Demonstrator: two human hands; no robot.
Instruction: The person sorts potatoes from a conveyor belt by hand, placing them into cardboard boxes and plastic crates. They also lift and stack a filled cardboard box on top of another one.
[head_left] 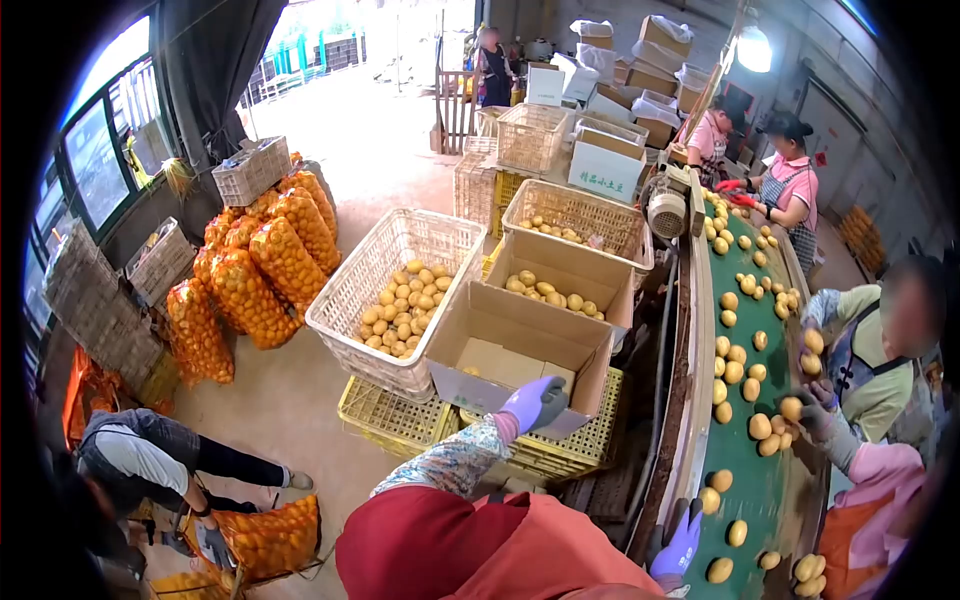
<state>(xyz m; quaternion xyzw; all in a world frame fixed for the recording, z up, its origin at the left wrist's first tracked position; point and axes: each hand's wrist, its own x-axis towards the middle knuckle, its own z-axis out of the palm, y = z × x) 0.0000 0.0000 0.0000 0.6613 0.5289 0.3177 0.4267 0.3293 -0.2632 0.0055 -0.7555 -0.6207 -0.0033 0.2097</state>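
My left hand (535, 402), in a purple and grey glove, reaches over the near wall of an open cardboard box (500, 340). Its fingers look stretched out, and I see nothing gripped in them. Inside that box a potato (471, 371) lies near the left wall. My right hand (680, 545), gloved alike, is at the near edge of the green conveyor belt (735, 430). Its fingers point up and appear apart, with nothing visible in them. Nearby on the belt lie loose potatoes, one potato (709, 500) being close to my right fingertips.
Left of the box stands a white crate (395, 240) of potatoes; behind is another carton (560, 255). Yellow crates (540, 455) support the box. Co-workers stand along the belt's far side, one hand (820, 410) holding a potato. At lower left a person bends over an orange sack (270, 540).
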